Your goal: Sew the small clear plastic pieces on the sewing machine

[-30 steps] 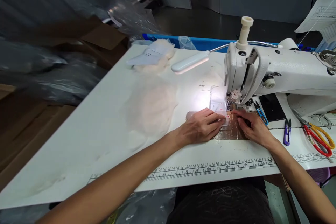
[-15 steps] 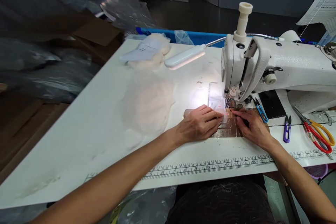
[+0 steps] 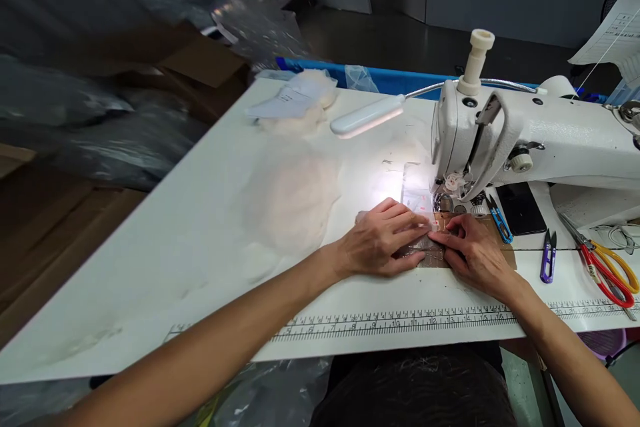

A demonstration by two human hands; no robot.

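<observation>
My left hand [image 3: 383,238] lies on a small clear piece with pink print [image 3: 417,203] just in front of the needle of a white sewing machine [image 3: 525,137]; its fingers are together and press the piece down. My right hand [image 3: 473,247] rests beside it on a brown taped patch [image 3: 503,250] of the table, fingertips pinching the piece's edge. The fingertips of both hands meet under the machine's lamp [image 3: 367,117].
Blue snips [image 3: 499,220], purple snips [image 3: 547,257], red and yellow scissors [image 3: 605,263] and a black phone [image 3: 520,207] lie right of the hands. Pale fluffy material [image 3: 293,197] lies left. A ruler strip [image 3: 400,321] runs along the white table's [image 3: 175,247] front edge.
My right hand has slid a little left and nearer to me, so its fingertips now touch those of the left hand. The view has shifted slightly.
</observation>
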